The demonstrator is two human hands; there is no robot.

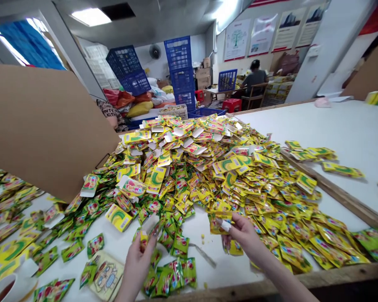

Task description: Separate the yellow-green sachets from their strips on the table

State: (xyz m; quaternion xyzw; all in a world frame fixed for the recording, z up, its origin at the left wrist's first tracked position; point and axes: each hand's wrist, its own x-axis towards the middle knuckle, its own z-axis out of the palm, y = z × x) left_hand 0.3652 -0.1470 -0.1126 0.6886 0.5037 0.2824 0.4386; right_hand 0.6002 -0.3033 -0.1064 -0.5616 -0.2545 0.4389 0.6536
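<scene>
A big heap of small yellow and green foil sachets (208, 167) covers the white table (349, 130). My left hand (140, 258) is closed round a small sachet and a pale strip (149, 228) near the table's front. My right hand (242, 235) pinches a yellow sachet (219, 222) at the heap's near edge, a white tape or plaster on one fingertip. A loose row of green sachets (173, 277) lies between my hands by the front edge.
A tilted brown cardboard sheet (40, 126) stands at the left. A wooden strip (334, 188) splits the table at the right, with a few sachets beyond. Blue crates (179, 67) stack at the back. A seated person (255, 79) works far off.
</scene>
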